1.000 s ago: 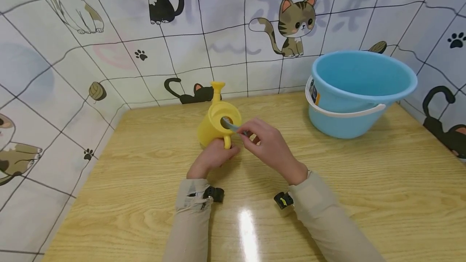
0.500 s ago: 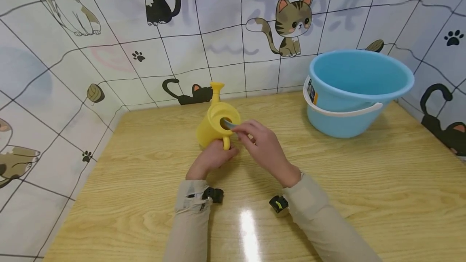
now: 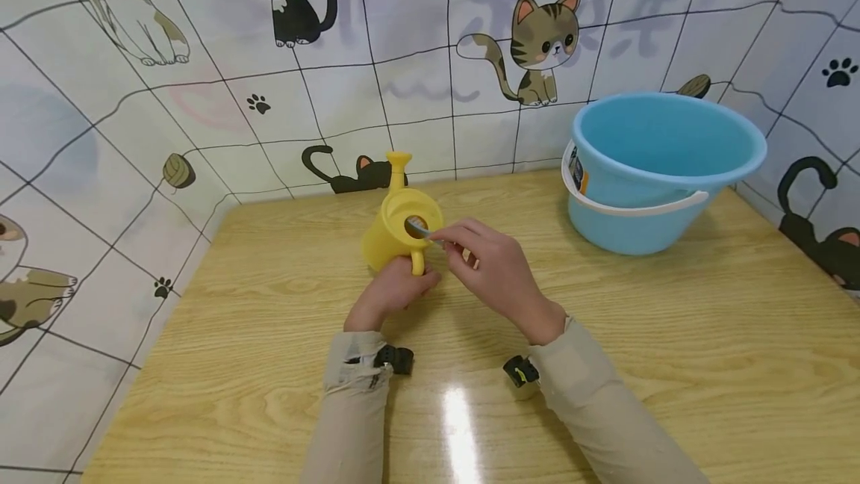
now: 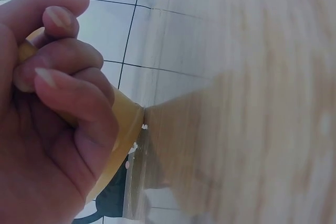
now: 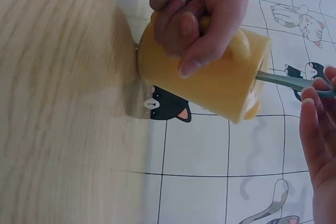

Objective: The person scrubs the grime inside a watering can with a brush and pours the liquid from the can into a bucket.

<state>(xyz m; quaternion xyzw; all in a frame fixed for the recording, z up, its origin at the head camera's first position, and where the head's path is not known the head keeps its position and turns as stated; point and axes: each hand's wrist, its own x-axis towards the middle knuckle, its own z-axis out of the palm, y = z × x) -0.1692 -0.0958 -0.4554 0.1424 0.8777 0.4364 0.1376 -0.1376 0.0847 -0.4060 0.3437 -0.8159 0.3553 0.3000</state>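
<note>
A yellow watering can (image 3: 386, 234) stands on the table with its spout toward the wall. My left hand (image 3: 396, 286) curls round its handle (image 3: 418, 260); in the left wrist view the fingers (image 4: 68, 90) wrap this handle and hide part of the can. My right hand (image 3: 493, 264) pinches a slim grey-blue tool (image 5: 286, 81) between thumb and fingers. The tool slants into the round top opening (image 3: 416, 225) of the can, where its far end is hidden, so its kind cannot be told. A small orange-brown patch shows inside the opening.
A light blue bucket (image 3: 634, 226) with a white handle (image 3: 645, 209) stands at the back right. A white cloth with printed cats (image 3: 547, 47) hangs behind the wooden table (image 3: 269, 364) and at its sides.
My right hand dips slightly left toward the can, then draws back a little with the tool, whose end stays in the opening. My left hand keeps its grip on the handle.
</note>
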